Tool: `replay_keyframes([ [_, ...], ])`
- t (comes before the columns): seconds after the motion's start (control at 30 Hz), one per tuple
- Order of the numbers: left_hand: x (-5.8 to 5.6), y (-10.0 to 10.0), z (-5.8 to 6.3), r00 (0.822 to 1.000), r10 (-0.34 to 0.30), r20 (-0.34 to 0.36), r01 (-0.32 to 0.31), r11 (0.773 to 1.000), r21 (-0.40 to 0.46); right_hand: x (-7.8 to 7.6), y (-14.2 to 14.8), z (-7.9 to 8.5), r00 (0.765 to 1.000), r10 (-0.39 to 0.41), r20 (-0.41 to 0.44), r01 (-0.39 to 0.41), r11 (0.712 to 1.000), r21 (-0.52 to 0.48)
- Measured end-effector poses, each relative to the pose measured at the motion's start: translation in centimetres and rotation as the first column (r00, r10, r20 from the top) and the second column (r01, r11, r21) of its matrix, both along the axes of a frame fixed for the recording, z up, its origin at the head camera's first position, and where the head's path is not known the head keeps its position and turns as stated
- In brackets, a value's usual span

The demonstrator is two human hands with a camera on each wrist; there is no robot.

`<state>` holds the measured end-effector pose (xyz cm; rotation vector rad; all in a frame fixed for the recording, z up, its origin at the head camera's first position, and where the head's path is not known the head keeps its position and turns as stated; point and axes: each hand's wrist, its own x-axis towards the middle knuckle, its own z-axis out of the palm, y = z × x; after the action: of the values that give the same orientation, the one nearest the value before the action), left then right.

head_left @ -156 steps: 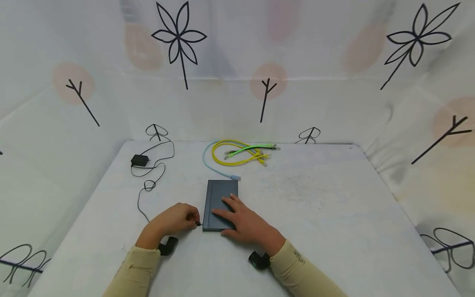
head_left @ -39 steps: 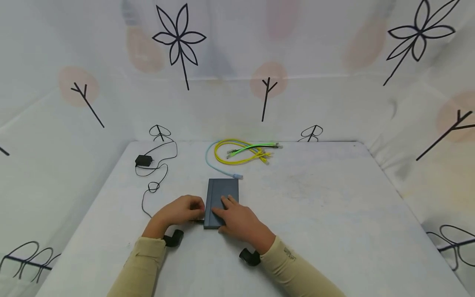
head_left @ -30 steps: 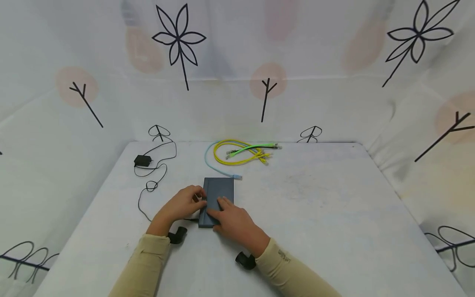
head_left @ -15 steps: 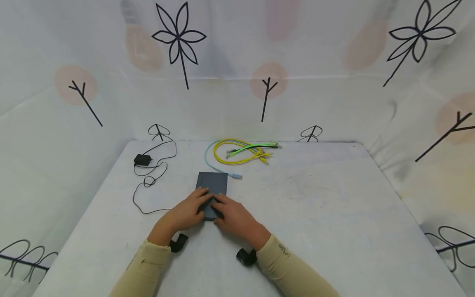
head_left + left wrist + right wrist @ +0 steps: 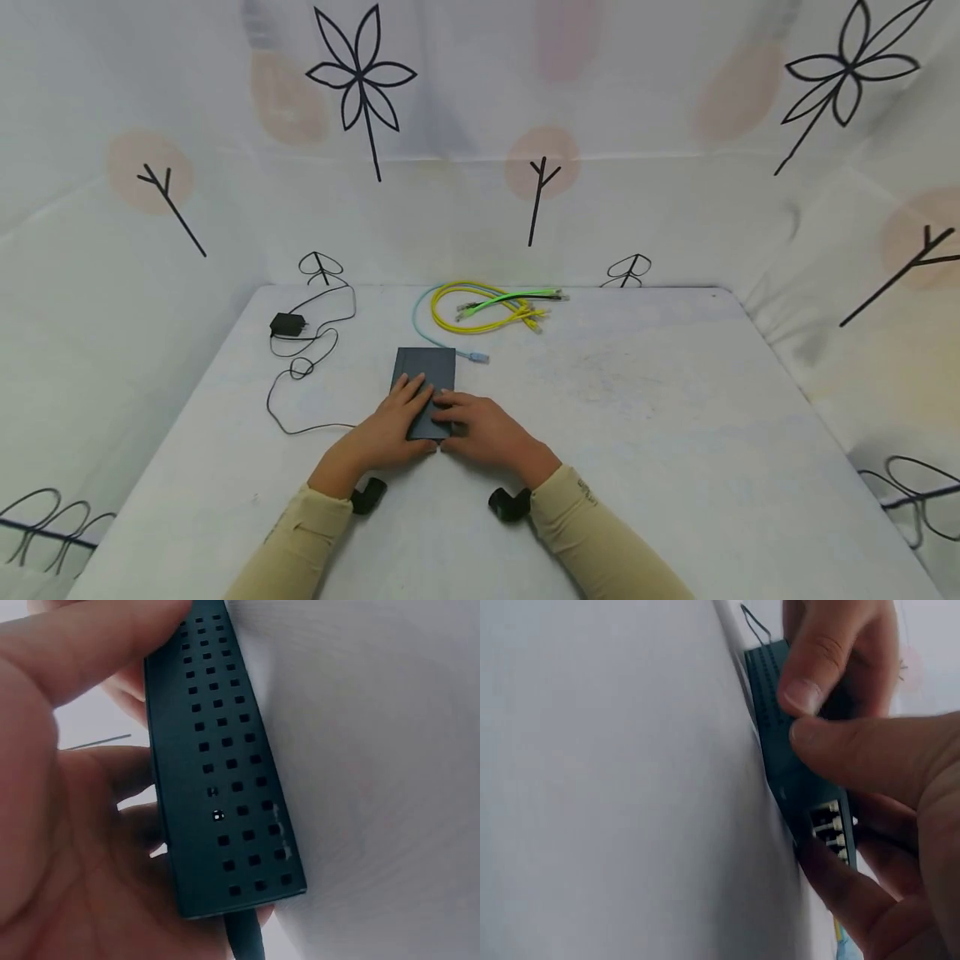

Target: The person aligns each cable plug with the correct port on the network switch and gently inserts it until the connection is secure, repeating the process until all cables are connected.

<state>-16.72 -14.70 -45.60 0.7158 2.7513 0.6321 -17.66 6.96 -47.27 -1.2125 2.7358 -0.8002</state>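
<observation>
A dark grey network switch (image 5: pixel 423 362) lies between both hands in the head view. My left hand (image 5: pixel 384 432) holds its left part, fingers spread over the top and thumb at the near side. The right hand (image 5: pixel 489 429) grips the right part with its thumb on the near side. A vented side wall (image 5: pixel 180 750) faces the left wrist camera, and a black power plug (image 5: pixel 244 934) sticks out of its end. In the right wrist view, several ports (image 5: pixel 829 829) show beside the right fingers. Both thumb tips meet close together there.
A black power adapter (image 5: pixel 287 324) lies back left, its looped cord (image 5: pixel 300 431) running under the left hand. Behind the switch are yellow (image 5: pixel 480 332) and green (image 5: pixel 510 297) network cables, and a light blue cable's plug (image 5: pixel 477 357) lies near its far right corner.
Earlier the left hand held the plug at the switch's left side; it has since moved onto the switch. The switch has shifted left and away, with its cord, and the right hand has followed it.
</observation>
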Motion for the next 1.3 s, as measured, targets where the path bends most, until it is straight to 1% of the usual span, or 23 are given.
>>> replay_keyframes([
  [0.1, -0.1, -0.1, -0.1, 1.000, 0.002, 0.029, -0.002, 1.000, 0.021, -0.3, 0.5, 0.0, 1.000, 0.020, 0.020, -0.019, 0.999, -0.031],
  [0.2, -0.1, -0.2, -0.2, 0.999, -0.004, 0.037, 0.003, 1.000, 0.028, -0.4, 0.6, 0.1, 0.999, 0.032, 0.030, -0.031, 0.998, -0.046],
  [0.4, 0.1, -0.2, -0.4, 0.999, -0.037, 0.009, 0.037, 0.999, -0.005, -0.3, 0.7, -0.4, 0.999, 0.020, -0.029, -0.022, 0.998, -0.065],
  [0.47, 0.0, -0.2, -0.5, 0.999, -0.037, 0.008, 0.037, 0.999, -0.014, -0.4, 0.8, -0.5, 0.999, 0.011, -0.031, -0.013, 0.997, -0.080],
  [0.57, 0.0, -0.3, -0.6, 0.999, -0.034, 0.011, 0.034, 0.999, -0.021, -0.4, 0.9, -0.7, 1.000, 0.004, -0.028, -0.007, 0.993, -0.117],
  [0.73, -0.1, -0.4, -0.6, 0.999, -0.037, 0.004, 0.037, 0.999, -0.025, -0.5, 0.7, -0.9, 0.998, 0.012, -0.059, -0.023, 0.980, -0.199],
  [0.8, -0.2, -0.4, -0.5, 0.999, -0.036, -0.003, 0.036, 0.999, -0.020, -0.7, 0.6, -1.0, 0.998, -0.002, -0.069, -0.014, 0.973, -0.231],
  [0.93, -0.1, -0.4, -0.7, 0.999, -0.034, -0.009, 0.033, 0.999, -0.013, -0.6, 0.2, -1.3, 0.995, -0.055, -0.080, 0.031, 0.960, -0.279],
  [1.07, 0.1, -0.4, -0.6, 0.999, -0.039, 0.015, 0.040, 0.999, -0.027, -0.5, -0.1, -1.4, 0.994, -0.085, -0.063, 0.061, 0.949, -0.308],
  [1.17, 0.0, -0.5, -0.4, 0.999, -0.037, 0.004, 0.037, 0.999, -0.024, -0.9, -0.3, -1.1, 0.996, -0.076, -0.043, 0.059, 0.948, -0.311],
  [1.27, 0.0, -0.4, -0.3, 1.000, -0.028, 0.003, 0.028, 1.000, 0.013, -1.8, -0.3, -0.5, 1.000, -0.029, -0.007, 0.026, 0.965, -0.261],
  [1.3, 0.0, -0.4, -0.3, 1.000, -0.029, 0.007, 0.028, 0.999, 0.022, -2.1, -0.1, -0.2, 1.000, -0.006, 0.024, 0.011, 0.972, -0.235],
])
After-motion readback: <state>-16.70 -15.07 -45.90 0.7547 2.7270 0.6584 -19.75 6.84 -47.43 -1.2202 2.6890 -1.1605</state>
